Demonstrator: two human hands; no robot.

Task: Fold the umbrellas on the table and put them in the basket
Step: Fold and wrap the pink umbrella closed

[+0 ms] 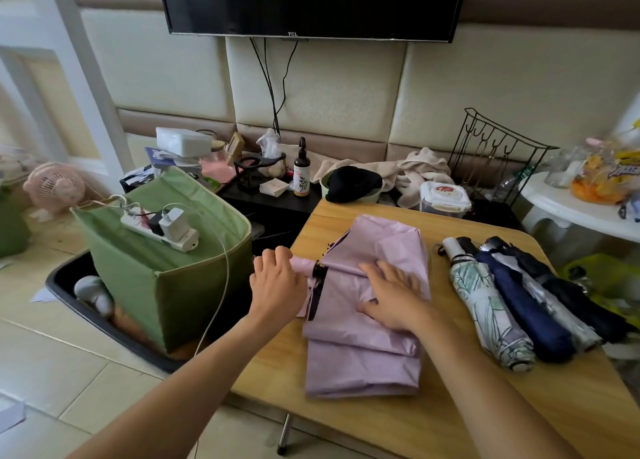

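A lilac umbrella [363,351] lies collapsed on the wooden table [450,424], its cloth spread in loose flat folds. My left hand [275,282] grips its pink handle at the table's left edge. My right hand [391,297] presses flat, fingers straight, on the cloth near the shaft. To the right lie three folded umbrellas side by side: a leaf-patterned white one [488,309], a navy one [530,313] and a dark one with silver lining [568,295]. The green fabric basket [194,299] stands on the floor left of the table.
A white power strip [159,231] with chargers lies across the basket's top, its cable hanging down the front. A black tray [62,282] sits under the basket. A black side table with bottles, a wire rack [485,157] and a white table stand behind.
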